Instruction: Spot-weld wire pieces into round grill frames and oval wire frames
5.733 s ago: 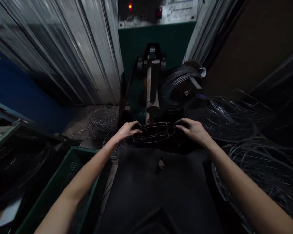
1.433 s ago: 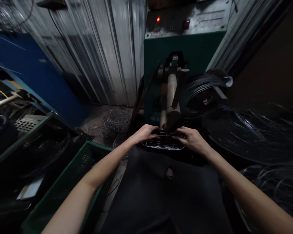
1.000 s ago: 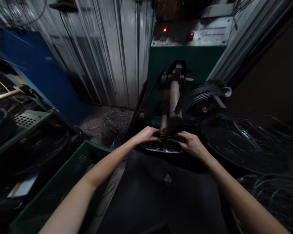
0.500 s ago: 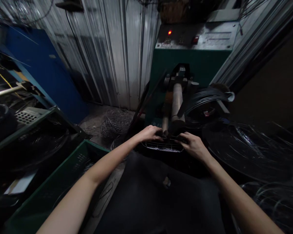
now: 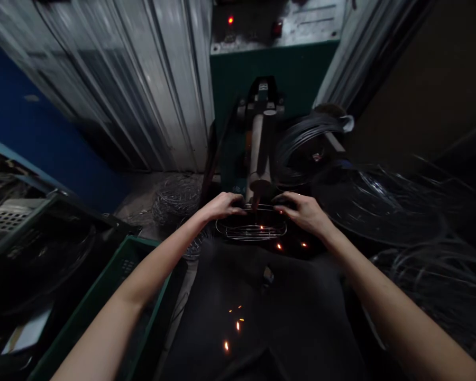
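A wire rack (image 5: 256,233) of thin shiny rods with rounded corners sits between my two hands, below the tip of the welding machine (image 5: 261,153). My left hand (image 5: 226,205) pinches its far left side. On the far right side, the fingers of my right hand (image 5: 301,210) are closed on the same rack. The machine's electrode tip (image 5: 255,202) meets the rack's far edge between my hands; the exact contact is too dark to make out. Orange sparks (image 5: 238,326) fly over the dark apron (image 5: 301,301) and near the rack.
A green crate (image 5: 83,307) stands at my left. Tangled wire (image 5: 176,200) lies on the floor beside the machine. Coiled wire (image 5: 307,135) hangs to the machine's right. More loose wire (image 5: 432,312) fills the right side. A red lamp (image 5: 230,20) glows on the control panel.
Bright sparks have appeared around the rack and over the apron. The view has shifted, so the machine sits farther left and higher. Both hands still hold the rack.
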A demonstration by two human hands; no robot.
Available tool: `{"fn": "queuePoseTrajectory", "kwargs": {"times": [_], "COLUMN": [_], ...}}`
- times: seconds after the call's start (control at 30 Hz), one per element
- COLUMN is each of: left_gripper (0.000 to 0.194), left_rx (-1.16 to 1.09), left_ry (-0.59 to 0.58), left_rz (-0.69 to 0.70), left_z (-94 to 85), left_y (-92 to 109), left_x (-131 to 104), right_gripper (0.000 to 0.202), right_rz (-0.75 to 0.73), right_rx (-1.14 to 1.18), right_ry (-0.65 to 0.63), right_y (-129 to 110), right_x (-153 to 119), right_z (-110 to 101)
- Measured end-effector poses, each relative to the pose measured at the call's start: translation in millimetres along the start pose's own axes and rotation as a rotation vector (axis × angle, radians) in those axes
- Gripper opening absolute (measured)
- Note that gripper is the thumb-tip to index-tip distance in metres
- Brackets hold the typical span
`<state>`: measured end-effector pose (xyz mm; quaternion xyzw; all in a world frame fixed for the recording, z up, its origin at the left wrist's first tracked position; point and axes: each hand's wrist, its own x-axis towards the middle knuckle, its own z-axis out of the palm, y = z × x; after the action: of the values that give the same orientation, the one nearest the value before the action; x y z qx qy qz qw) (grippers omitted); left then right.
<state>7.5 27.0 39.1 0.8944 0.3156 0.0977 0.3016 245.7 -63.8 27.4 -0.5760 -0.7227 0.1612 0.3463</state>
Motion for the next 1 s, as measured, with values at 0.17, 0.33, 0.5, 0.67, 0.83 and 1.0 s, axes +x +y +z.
{"fn": "queuePoseTrajectory", "kwargs": {"times": [0.17, 0.33, 0.5, 0.67, 0.83, 1.0], "left_gripper": [0.027, 0.026, 0.026, 0.031, 0.051, 0.048], "left_rx": [-0.043, -0.222, -0.351, -0.337, -0.059, 0.283], "left_ry": [-0.022, -0.003, -0.097, -0.185, -0.018, -0.053], "left_rz": [0.068, 0.028, -0.086, -0.109, 0.025, 0.229], "left_z": [3.9, 22.5, 53.1, 64.4, 57.4, 79.7], "left_y": [-1, -3, -15, -24, 15, 64], "left_x": [-10, -43, -61, -63, -61, -47], "right_gripper": [0.021, 0.024, 0.035, 0.037, 0.038, 0.037], "right_rz": [0.190, 0.142, 0.066, 0.087, 0.082, 0.093], "right_rx": [-0.051, -0.070, -0.083, -0.131, -0.114, -0.135], "right_ry": [0.072, -0.051, -0.435, -0.706, -0.749, -0.737], "right_y": [18, 20, 15, 18, 22, 26], "right_x": [-29, -55, -69, -77, -81, -85], "right_z": [-42, -53, -34, -19, -15, -10]}}
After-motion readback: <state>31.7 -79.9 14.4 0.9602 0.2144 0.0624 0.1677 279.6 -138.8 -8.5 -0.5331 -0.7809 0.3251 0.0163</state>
